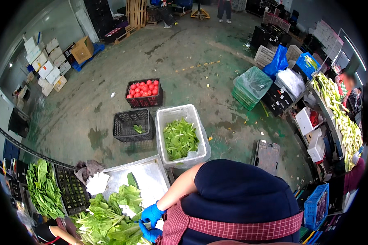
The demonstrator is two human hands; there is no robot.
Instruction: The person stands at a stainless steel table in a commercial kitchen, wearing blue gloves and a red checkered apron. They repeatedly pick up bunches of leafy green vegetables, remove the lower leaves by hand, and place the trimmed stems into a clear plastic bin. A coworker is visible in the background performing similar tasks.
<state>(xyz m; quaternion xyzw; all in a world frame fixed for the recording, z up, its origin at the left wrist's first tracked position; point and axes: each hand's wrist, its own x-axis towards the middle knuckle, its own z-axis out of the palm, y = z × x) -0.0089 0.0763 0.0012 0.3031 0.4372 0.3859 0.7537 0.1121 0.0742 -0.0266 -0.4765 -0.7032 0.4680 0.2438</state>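
Observation:
At the lower middle, my right hand in a blue glove reaches down to a head of leafy greens, its fingers bent together near the stem end. Just below it my left hand, also blue-gloved, is closed on the same greens, partly hidden by my plaid apron. A pile of leafy greens lies to the left of both hands. Those greens rest over the near part of a metal-topped table. One loose dark green leaf lies on its bare metal.
Beyond the table stand a white lined bin of leaves, a black crate and a crate of tomatoes. Dark leafy greens sit far left. Another person's arm shows lower left. A bench of pale stalks runs along the right.

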